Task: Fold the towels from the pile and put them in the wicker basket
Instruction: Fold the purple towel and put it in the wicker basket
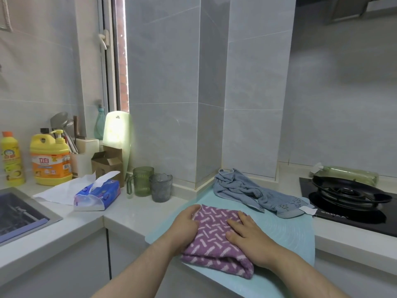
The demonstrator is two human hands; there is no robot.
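Two hands on one towel right now. The purple towel, with little pale dashes all over it, lies folded into a thick pad on a light blue mat at the front edge of the white counter. Its folded end faces the person.

The right hand lies flat on top of the towel's right side. Its fingers are straight and a bit spread, pointing toward the other hand, just pressing down.

The left hand sits against the towel's left edge, fingers close together and bent over the cloth, thumb up by the far corner. Honestly can't tell if it's gripping the edge or only resting there.

Behind it, further back on the same mat, a blue towel lies crumpled and unfolded, running from the tiled corner toward the gas stove on the right, well apart from the purple one.

Off to the left there's a green ribbed mug touching a grey cup, an open tissue pack, a yellow detergent jug and the corner of a sink.
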